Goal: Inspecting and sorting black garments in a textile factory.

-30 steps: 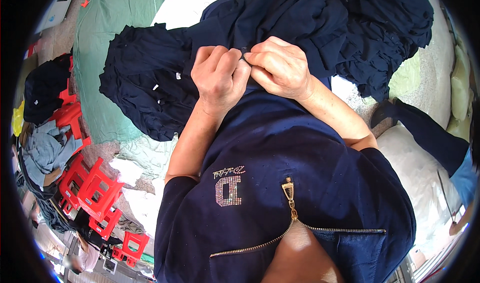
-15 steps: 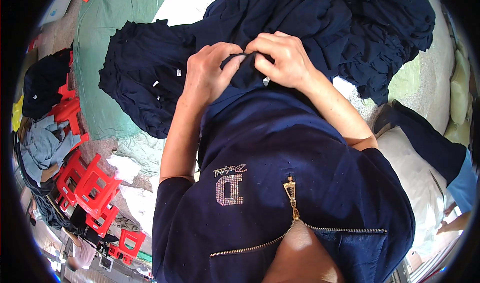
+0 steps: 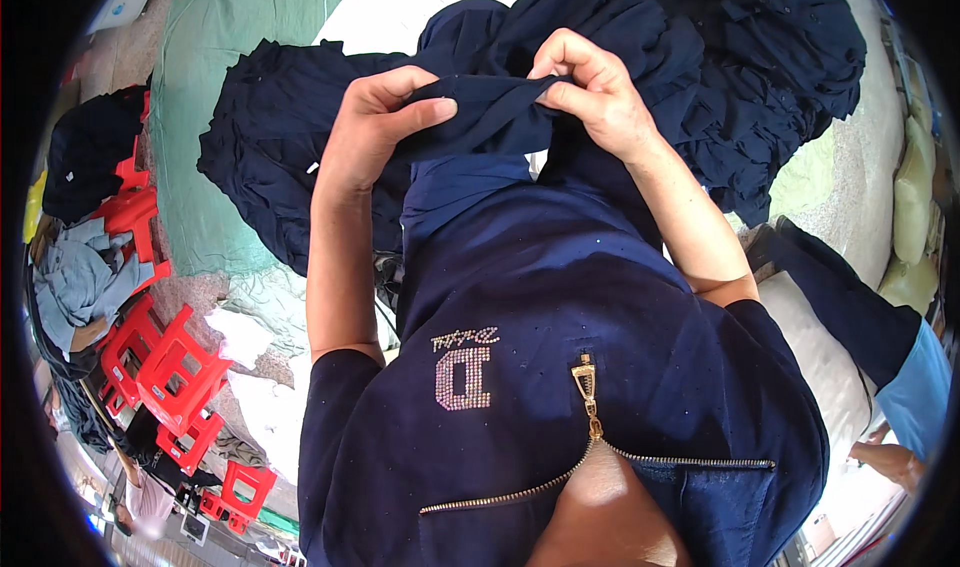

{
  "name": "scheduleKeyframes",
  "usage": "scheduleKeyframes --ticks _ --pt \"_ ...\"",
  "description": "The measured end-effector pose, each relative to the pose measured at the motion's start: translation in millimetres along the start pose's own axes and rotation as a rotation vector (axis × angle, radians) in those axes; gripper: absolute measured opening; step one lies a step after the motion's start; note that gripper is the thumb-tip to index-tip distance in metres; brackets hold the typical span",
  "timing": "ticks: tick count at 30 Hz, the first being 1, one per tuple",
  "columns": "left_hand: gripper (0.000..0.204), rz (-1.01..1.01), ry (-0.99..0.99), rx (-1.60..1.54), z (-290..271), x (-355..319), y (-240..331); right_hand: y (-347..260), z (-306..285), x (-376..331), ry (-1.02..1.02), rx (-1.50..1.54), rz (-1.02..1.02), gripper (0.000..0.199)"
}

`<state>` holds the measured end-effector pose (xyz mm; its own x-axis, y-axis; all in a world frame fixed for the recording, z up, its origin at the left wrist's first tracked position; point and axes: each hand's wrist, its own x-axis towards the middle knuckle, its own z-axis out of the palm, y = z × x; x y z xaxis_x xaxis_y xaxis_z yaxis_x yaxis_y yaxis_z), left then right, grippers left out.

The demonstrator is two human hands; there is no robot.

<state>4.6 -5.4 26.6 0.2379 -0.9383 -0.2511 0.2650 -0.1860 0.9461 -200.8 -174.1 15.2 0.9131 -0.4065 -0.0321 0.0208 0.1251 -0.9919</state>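
Between my two hands a strip of dark navy cloth (image 3: 480, 117) is stretched sideways above my lap. My left hand (image 3: 378, 127) pinches its left end, thumb lying on top along the edge. At the other end my right hand (image 3: 595, 92) grips the upper edge between thumb and fingers. The cloth seems to be part of a garment, but which part I cannot tell. More dark navy garments (image 3: 270, 137) lie heaped beyond and to the left of my hands, some with small white tags. Another big heap (image 3: 760, 57) spreads to the far right.
A green sheet (image 3: 215, 167) covers the floor at the left. Red plastic stools (image 3: 180, 372) stand at the lower left, some with clothes (image 3: 85, 287) on them. A pale sack (image 3: 815, 347) lies at the right, near another person's arm (image 3: 890, 462).
My hands have moved apart from close together, the left going left and the right going up and right. The cloth between them is now drawn out wide.
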Motion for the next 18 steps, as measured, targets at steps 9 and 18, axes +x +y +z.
scheduleKeyframes --ticks 9,18 --pt "0.014 -0.068 0.173 -0.134 -20.9 36.6 -31.1 25.0 7.3 21.9 0.16 -1.246 -0.231 0.025" --pt "0.012 -0.046 0.246 -0.116 -21.5 44.6 -42.6 33.5 32.2 35.1 -0.164 -1.062 -0.638 0.014"
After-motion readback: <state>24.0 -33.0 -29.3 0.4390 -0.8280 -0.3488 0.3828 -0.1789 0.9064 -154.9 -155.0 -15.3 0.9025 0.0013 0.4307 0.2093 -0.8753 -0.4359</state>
